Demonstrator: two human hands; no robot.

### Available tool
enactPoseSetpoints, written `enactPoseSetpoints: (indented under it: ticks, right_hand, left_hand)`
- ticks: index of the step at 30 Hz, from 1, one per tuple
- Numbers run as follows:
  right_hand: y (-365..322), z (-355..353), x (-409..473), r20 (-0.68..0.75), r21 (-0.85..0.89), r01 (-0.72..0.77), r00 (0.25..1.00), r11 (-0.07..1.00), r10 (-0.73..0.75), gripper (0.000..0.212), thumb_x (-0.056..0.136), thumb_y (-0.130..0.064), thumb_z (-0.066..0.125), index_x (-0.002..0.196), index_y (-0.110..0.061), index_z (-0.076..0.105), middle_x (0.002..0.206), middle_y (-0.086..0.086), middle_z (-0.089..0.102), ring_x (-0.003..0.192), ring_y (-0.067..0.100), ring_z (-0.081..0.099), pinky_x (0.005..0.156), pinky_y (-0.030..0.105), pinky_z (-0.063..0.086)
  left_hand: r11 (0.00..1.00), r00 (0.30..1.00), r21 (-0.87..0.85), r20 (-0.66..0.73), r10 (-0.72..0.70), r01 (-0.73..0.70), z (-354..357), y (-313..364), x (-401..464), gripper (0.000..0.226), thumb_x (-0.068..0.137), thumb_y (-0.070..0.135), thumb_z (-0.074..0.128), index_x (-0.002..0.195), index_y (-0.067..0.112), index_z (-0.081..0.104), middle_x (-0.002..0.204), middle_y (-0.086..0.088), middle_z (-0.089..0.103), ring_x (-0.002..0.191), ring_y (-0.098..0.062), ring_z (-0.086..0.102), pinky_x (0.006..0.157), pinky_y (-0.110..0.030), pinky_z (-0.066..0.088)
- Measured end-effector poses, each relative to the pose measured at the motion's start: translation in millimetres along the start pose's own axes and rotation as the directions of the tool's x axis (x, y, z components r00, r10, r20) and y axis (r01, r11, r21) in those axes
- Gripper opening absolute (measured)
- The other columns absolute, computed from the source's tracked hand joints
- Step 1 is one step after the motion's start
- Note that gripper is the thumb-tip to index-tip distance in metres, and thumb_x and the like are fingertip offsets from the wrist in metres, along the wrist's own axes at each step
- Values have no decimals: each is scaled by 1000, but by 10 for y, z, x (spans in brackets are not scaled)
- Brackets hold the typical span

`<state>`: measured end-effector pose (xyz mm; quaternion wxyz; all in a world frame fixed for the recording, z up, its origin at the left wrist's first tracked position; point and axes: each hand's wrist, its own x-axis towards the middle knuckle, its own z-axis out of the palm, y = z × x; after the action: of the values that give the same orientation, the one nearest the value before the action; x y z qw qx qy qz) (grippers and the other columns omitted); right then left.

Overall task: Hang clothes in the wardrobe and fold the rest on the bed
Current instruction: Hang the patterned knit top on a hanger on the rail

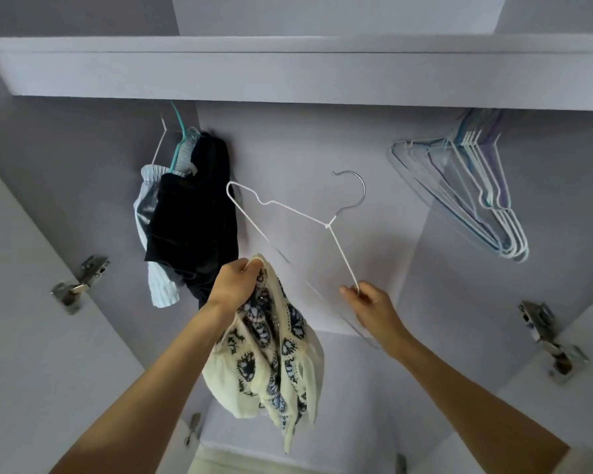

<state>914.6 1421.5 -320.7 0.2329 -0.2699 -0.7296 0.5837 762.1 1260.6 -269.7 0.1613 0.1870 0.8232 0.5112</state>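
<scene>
Right hand pinches the thin white wire hanger by its lower corner; left hand clutches the cream patterned knit top just left of it, bar slanting between.

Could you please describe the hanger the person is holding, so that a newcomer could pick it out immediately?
Look inside the open wardrobe, below its shelf, between the hung dark clothes and the bunch of empty hangers. The white wire hanger is gripped by the right hand. Unlike the others, it hangs on nothing, and its hook is bare metal.
</scene>
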Motion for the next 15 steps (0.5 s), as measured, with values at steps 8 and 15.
enactPoseSetpoints:
  ticks: [8, 15]
  right_hand:
    - [-281, 249, 80, 78, 15, 226, 971, 974, -227, 25, 92, 8, 45, 90, -13, 59, 57, 2, 43, 48, 2, 42, 55, 13, 39]
    - [-400, 344, 106, 25, 336, 83, 995, 938, -97, 12, 84, -4, 58, 90, -14, 58, 63, 1, 50, 52, 8, 50, 56, 14, 42]
  left_hand:
    - [965, 983, -199, 107, -151, 170, -335, -267, 58, 19, 96, 24, 49, 88, 9, 57, 86, -15, 56, 80, -25, 54, 78, -37, 45]
    - [887, 936, -355, 292, -196, 297, -594, -352, -31, 20, 95, 4, 44, 109, 4, 58, 103, -22, 64, 93, -32, 61, 90, -40, 48]
